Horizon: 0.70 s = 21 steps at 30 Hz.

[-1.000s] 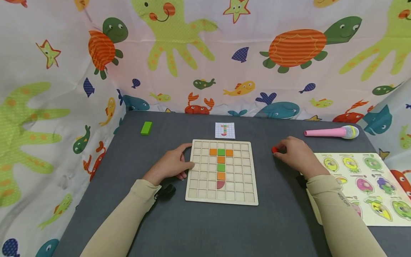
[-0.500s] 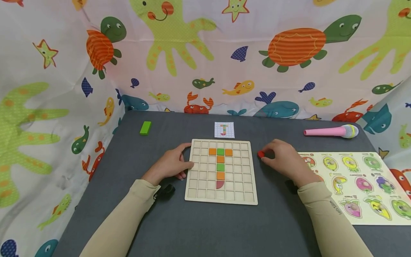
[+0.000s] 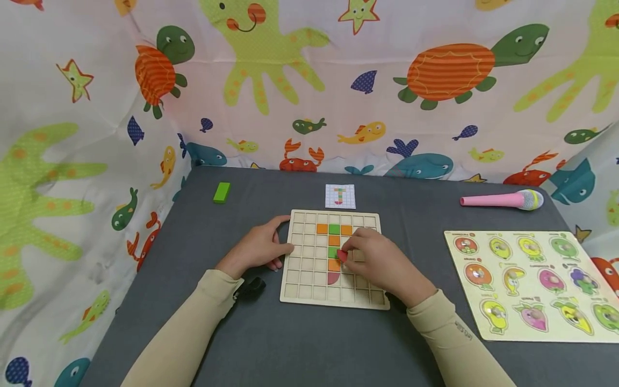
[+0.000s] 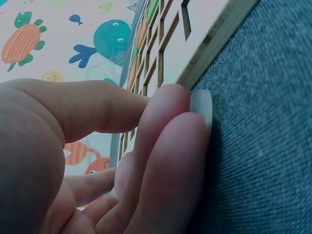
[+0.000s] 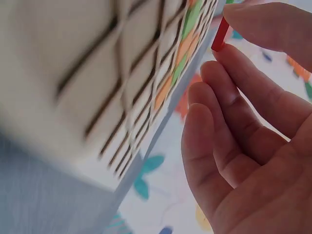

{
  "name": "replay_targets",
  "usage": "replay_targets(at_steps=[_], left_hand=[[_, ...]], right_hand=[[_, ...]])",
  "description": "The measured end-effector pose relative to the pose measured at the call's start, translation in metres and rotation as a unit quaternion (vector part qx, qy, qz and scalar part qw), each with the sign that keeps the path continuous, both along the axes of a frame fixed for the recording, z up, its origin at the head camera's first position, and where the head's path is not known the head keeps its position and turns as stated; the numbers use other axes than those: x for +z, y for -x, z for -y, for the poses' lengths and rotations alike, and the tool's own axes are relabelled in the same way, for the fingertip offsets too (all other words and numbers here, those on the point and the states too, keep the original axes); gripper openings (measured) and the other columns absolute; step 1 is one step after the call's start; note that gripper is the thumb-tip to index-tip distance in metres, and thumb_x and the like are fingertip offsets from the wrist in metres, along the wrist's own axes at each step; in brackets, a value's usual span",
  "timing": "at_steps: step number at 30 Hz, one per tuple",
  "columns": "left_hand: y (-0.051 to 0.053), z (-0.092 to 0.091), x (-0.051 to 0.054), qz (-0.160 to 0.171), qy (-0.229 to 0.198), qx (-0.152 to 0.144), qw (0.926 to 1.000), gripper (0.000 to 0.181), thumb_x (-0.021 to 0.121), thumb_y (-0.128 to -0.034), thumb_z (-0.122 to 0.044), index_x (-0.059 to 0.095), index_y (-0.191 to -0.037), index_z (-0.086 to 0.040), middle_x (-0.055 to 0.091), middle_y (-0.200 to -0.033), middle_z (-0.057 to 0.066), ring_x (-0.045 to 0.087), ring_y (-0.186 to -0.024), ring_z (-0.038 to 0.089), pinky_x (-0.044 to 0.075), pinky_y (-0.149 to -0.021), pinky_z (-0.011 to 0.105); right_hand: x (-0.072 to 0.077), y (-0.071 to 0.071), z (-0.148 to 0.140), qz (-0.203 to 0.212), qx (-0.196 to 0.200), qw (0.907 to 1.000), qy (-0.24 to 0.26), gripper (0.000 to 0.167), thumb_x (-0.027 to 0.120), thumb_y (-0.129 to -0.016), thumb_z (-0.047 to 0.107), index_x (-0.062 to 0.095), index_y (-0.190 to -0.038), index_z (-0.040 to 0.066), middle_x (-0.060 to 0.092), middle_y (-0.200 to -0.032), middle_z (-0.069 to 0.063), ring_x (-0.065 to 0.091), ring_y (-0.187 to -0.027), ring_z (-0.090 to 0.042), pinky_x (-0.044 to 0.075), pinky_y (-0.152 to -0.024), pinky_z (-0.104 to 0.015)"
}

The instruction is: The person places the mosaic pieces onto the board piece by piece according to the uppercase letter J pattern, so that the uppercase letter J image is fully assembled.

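Note:
A square wooden grid board (image 3: pixel 300 294) lies on the dark table, with orange and green square tiles and one pinkish-red rounded tile (image 3: pixel 333 277) set in its cells in a T-like column. My left hand (image 3: pixel 256 246) holds the board's left edge, its thumb on the rim and some fingers curled beside it. Over the board's middle, my right hand (image 3: pixel 382 263) pinches a small red tile (image 3: pixel 342 255) between thumb and index finger. The right wrist view shows this red tile (image 5: pixel 222 35) edge-on, above the grid, while the other fingers are loosely bent.
A small pattern card (image 3: pixel 340 196) lies behind the board. A green block (image 3: pixel 221 192) is at the back left. At right are a pink toy microphone (image 3: pixel 500 200) and a fruit puzzle board (image 3: pixel 524 252). A printed sea-animal cloth (image 3: pixel 333 86) stands behind the table.
My right hand has carried the red tile leftward, from beside the fruit puzzle to over the grid board. The left hand has stayed at the board's left edge.

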<state>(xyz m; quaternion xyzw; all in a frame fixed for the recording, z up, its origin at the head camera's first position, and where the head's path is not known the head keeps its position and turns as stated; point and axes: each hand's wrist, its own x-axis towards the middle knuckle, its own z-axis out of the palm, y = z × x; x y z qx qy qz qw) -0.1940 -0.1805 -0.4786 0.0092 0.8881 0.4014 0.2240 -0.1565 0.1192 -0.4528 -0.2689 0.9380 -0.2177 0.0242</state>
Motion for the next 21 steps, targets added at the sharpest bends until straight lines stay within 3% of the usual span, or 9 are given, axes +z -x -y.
replay_targets(at_steps=[11, 21], left_hand=[[0.000, -0.001, 0.000, -0.004, -0.003, -0.006, 1.0000, 0.083, 0.080, -0.0975, -0.030, 0.037, -0.168, -0.028, 0.065, -0.090, 0.012, 0.074, -0.062, 0.024, 0.063, -0.058, 0.035], [0.001, 0.000, -0.001, -0.002, 0.002, -0.005, 1.0000, 0.082, 0.079, -0.0975, -0.030, 0.037, -0.167, -0.030, 0.065, -0.090, 0.013, 0.074, -0.062, 0.025, 0.064, -0.058, 0.036]], right_hand=[[-0.009, -0.025, 0.035, -0.047, 0.069, 0.9964, 0.013, 0.010, 0.084, -0.095, 0.025, 0.081, -0.091, 0.017, 0.065, -0.088, 0.003, 0.054, -0.081, -0.009, 0.055, -0.072, -0.024], [-0.014, -0.027, 0.038, -0.058, 0.080, 0.9951, 0.009, 0.008, 0.082, -0.096, 0.025, 0.081, -0.090, 0.019, 0.065, -0.089, 0.005, 0.053, -0.080, -0.006, 0.053, -0.070, -0.021]])
